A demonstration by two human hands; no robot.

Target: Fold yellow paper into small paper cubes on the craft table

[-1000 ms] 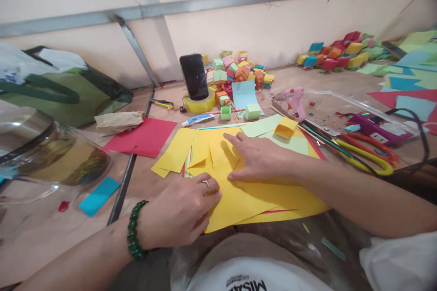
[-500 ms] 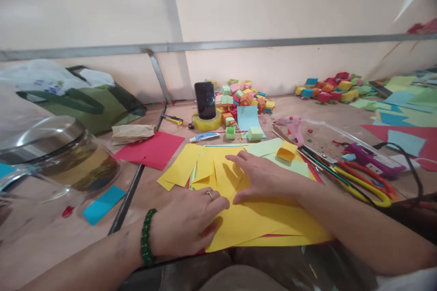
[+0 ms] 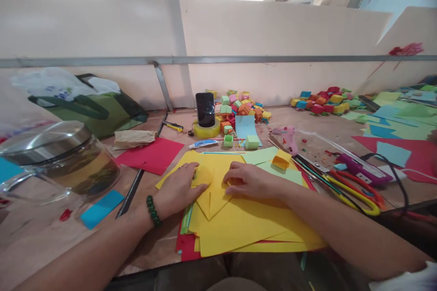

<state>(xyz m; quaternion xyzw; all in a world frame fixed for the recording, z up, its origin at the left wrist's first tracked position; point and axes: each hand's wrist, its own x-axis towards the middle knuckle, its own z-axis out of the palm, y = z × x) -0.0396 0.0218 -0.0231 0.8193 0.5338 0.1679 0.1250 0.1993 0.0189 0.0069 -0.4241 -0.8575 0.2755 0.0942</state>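
Observation:
A folded sheet of yellow paper (image 3: 212,203) with creases and a pointed near end lies on a stack of coloured sheets (image 3: 256,223). My left hand (image 3: 179,188) is at its left side, thumb and fingers closed on a raised, curved part of it. Over its right side my right hand (image 3: 252,181) has curled fingers, with thumb and fingertips together at the paper's edge. My fingers partly hide the folds. A small open yellow paper box (image 3: 282,159) sits on pale green paper (image 3: 262,156) beyond my right forearm.
A glass teapot (image 3: 61,159) stands left, near blue paper (image 3: 102,209) and red paper (image 3: 153,157). A phone (image 3: 205,109) leans upright at a tape roll (image 3: 206,129), before piled paper cubes (image 3: 244,110). Scissors (image 3: 358,195) and a purple glue gun (image 3: 363,170) lie right.
My left hand has moved away from me and to the left along the paper. My right hand's spread fingers have curled in. The paper's folded point now faces me, and the view has tilted up.

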